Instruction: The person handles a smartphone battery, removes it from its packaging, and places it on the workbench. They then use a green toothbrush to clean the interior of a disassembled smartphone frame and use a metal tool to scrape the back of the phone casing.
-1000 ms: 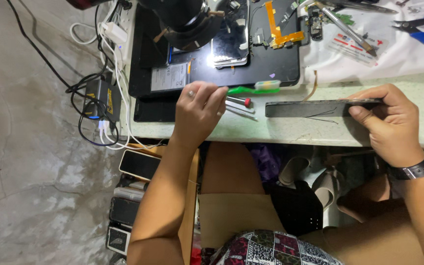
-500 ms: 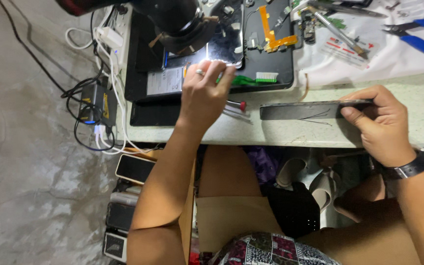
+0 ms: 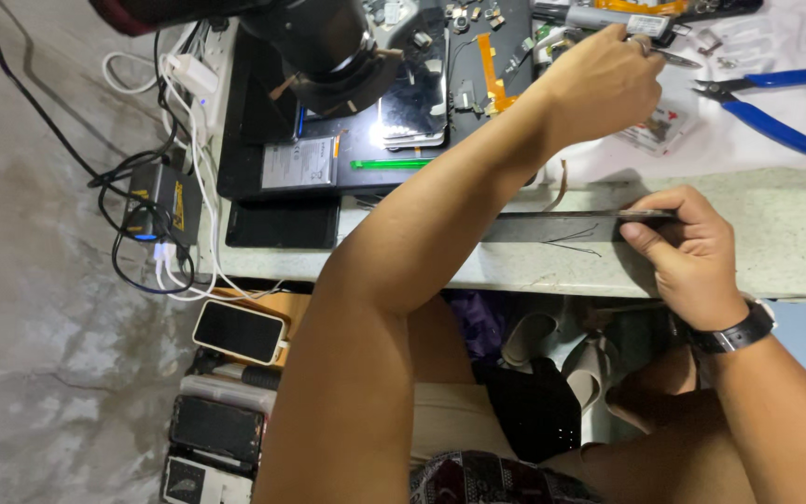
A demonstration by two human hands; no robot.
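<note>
**Head view: left hand reaches across the bench, right hand steadies a ruler**

Head view shows the green pen point(image 3: 390, 164) lying free on the black mat point(image 3: 244, 140). Left hand point(image 3: 599, 84), which hovered beside that pen a second ago, now stretches over to the tweezers point(image 3: 669, 54), fingers curled on them. Right hand point(image 3: 692, 247) pinches the metal ruler point(image 3: 552, 227) flat along the bench edge, as before.

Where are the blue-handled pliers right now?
The blue-handled pliers lie at the upper right of the head view, on white cloth, just right of the left hand.
</note>
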